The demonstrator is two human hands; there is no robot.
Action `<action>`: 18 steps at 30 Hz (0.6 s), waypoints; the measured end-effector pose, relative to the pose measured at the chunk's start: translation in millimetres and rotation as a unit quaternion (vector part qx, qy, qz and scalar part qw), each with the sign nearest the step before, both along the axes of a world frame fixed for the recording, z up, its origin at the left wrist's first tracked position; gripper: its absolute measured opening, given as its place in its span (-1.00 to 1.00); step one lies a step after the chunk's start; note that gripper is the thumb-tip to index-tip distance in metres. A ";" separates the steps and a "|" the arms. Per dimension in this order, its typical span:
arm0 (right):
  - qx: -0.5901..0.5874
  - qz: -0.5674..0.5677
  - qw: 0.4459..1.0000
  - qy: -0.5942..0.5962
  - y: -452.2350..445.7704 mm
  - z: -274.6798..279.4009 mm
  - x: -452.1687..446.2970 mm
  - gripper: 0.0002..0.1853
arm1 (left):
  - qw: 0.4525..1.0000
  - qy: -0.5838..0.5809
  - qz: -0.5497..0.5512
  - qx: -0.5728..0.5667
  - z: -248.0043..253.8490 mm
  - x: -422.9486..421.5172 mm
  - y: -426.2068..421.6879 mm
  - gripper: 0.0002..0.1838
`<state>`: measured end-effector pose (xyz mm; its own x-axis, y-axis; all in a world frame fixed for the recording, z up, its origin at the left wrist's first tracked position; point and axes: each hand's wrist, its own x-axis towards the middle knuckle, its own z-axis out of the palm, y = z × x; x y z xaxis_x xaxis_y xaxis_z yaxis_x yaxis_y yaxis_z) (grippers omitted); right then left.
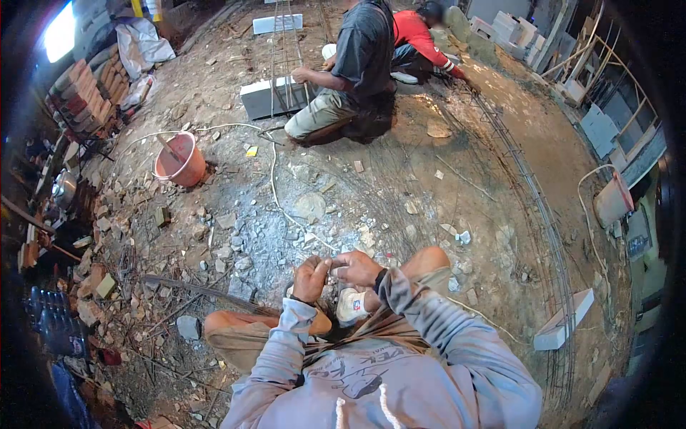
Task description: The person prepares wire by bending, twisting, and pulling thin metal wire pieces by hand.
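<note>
My left hand (311, 279) and my right hand (358, 270) meet in front of me, just above my shoes (351, 306). Both are closed, their fingertips pinched together and touching or nearly so. Whatever lies between the fingers is too small or hidden to name. Past my left knee, a bundle of thin dark wires (204, 289) rests on the ground. A pale cord (274, 187) runs over the rubble beyond my hands.
Two people work ahead, one kneeling in a dark shirt (355, 53), one crouching in a red top (416, 36). A rebar cage (525, 171) stretches along the right, over a white block (564, 322). A pink bucket (187, 166) stands left; another bucket (613, 200) is far right.
</note>
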<state>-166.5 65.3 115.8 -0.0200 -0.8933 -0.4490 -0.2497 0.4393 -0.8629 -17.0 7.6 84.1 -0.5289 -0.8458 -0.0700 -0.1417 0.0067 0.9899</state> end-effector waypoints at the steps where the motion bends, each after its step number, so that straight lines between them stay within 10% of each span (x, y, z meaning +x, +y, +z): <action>1: -0.001 0.001 1.000 0.002 2.6 -6.2 3.3 -0.81 | 1.000 0.014 0.012 0.002 -0.1 -0.8 1.1 -0.64; 4: -0.412 0.008 0.852 0.324 11.4 -30.6 16.0 -0.71 | 0.997 0.048 0.017 0.066 -6.1 1.5 -4.0 -0.65; 18: -0.415 0.178 0.738 0.502 12.5 -22.9 23.2 -0.75 | 0.993 -0.014 0.052 0.103 -61.2 6.6 -13.7 -0.64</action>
